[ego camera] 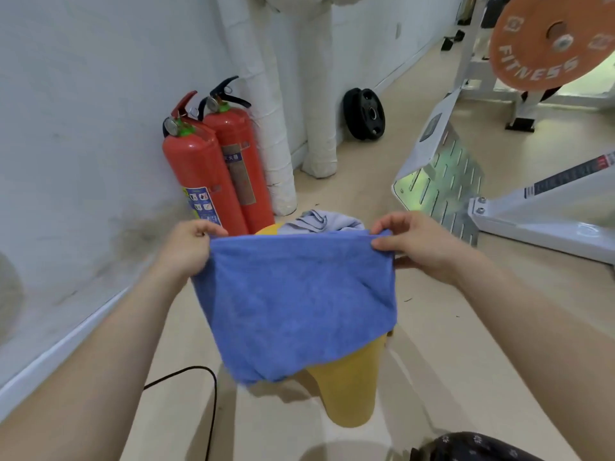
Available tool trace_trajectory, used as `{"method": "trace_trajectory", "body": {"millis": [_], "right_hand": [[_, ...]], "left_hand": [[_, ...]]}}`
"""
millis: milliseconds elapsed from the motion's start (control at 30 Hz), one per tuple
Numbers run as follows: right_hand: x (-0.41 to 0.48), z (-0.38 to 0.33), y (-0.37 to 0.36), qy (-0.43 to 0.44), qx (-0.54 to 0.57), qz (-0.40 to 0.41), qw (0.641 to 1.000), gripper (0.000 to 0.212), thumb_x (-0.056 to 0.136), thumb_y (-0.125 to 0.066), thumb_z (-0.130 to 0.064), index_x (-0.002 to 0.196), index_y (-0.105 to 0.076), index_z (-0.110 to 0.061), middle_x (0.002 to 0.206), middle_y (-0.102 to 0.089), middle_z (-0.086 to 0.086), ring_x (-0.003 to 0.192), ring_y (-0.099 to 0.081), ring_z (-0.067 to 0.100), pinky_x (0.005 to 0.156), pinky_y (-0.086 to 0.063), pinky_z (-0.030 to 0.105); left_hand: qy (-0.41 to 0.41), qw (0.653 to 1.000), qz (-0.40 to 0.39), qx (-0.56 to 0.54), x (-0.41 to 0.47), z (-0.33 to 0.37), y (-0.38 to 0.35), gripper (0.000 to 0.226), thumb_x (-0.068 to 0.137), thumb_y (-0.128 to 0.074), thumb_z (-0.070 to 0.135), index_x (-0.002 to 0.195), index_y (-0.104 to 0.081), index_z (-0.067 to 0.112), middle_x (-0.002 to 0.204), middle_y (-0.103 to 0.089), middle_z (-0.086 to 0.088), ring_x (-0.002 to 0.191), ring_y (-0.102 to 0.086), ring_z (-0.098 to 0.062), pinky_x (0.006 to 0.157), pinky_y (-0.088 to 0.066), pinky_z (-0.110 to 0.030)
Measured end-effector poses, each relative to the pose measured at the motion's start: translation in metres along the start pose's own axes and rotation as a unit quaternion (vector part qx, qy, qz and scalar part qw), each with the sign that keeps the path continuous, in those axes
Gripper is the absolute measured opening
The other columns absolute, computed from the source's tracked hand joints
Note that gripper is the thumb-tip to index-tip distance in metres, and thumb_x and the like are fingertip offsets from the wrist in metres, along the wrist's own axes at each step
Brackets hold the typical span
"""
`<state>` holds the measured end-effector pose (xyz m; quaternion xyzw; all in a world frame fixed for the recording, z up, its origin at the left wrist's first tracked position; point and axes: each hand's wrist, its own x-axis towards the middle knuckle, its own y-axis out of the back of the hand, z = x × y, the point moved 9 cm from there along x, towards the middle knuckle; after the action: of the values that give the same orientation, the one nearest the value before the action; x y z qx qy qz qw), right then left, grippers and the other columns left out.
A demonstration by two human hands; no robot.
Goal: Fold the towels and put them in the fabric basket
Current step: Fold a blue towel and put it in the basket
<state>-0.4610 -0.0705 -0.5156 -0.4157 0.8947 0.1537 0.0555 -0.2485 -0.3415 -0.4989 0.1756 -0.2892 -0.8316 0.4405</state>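
Note:
A blue towel (299, 301) hangs doubled over in front of me, stretched by its top edge. My left hand (189, 247) pinches the top left corner. My right hand (412, 244) pinches the top right corner between thumb and fingers. Behind and below the towel stands a yellow object (349, 387), mostly hidden by the cloth; I cannot tell if it is the basket. A crumpled light grey towel (319, 221) lies on its top, just beyond the blue towel's upper edge.
Two red fire extinguishers (213, 168) stand against the white wall on the left, next to wrapped white pipes (276, 154). A black cable (206, 387) runs over the beige floor. White gym equipment (499, 201), an orange weight plate (549, 41) and black plates (364, 113) stand to the right.

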Motion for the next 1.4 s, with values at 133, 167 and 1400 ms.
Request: {"method": "trace_trajectory", "body": {"millis": [133,167,1400], "right_hand": [[0.002,0.001,-0.003,0.054,-0.030,0.056,0.997,0.017,0.081,-0.068,-0.003,0.077,-0.067,-0.019,0.082,-0.064,0.007,0.074,-0.052,0.019,0.069,-0.044,0.032],[0.002,-0.006,-0.004,0.068,-0.024,0.055,0.996,0.015,0.081,-0.070,-0.004,0.078,-0.069,-0.019,0.085,-0.067,0.008,0.074,-0.054,0.019,0.071,-0.046,0.032],[-0.016,-0.066,-0.020,0.166,0.045,-0.029,0.985,0.042,0.075,-0.077,0.001,0.103,-0.051,-0.015,0.085,-0.068,0.009,0.074,-0.064,0.022,0.079,-0.055,0.034]], "left_hand": [[-0.099,0.975,0.004,0.201,-0.009,0.018,-0.025,0.047,0.068,-0.043,-0.010,0.079,-0.064,0.030,0.098,-0.069,-0.006,0.091,-0.063,-0.026,0.076,-0.052,-0.036],[-0.145,0.972,-0.001,0.185,-0.015,0.035,-0.035,0.046,0.071,-0.048,-0.010,0.085,-0.066,0.030,0.100,-0.068,-0.003,0.095,-0.063,-0.022,0.083,-0.051,-0.037],[-0.208,0.948,-0.218,-0.098,-0.056,0.146,-0.094,0.012,0.085,-0.070,0.027,0.083,-0.074,0.015,0.077,-0.070,-0.011,0.071,-0.060,-0.012,0.072,-0.047,-0.035]]}}
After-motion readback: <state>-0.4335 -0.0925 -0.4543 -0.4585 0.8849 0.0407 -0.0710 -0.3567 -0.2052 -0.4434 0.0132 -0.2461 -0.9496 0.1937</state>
